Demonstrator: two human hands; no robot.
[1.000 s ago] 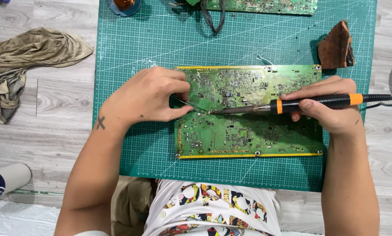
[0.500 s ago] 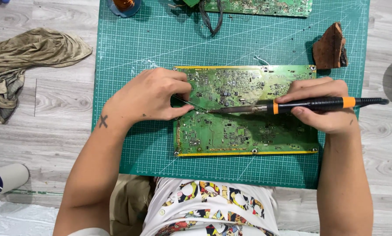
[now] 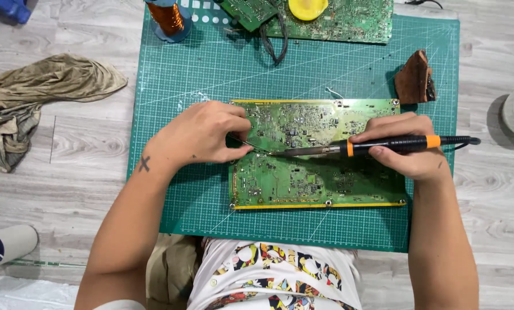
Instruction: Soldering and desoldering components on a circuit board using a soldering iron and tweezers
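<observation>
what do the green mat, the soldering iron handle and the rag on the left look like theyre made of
Cutting mat: likely matte vinyl or rubber; flat green sheet with a printed white grid. Soldering iron in the right hand: handle looks like black plastic or rubber with orange bands, shaft dull metal. Rag: soft woven cloth, tan and stained; it lies crumpled in folds on the wood-look floor.

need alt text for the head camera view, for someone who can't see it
Seen from above, a person's right hand holds a soldering iron to a green circuit board on a green cutting mat, while the left hand pinches a thin wire at its tip. A crumpled rag lies on the wooden floor.
</observation>
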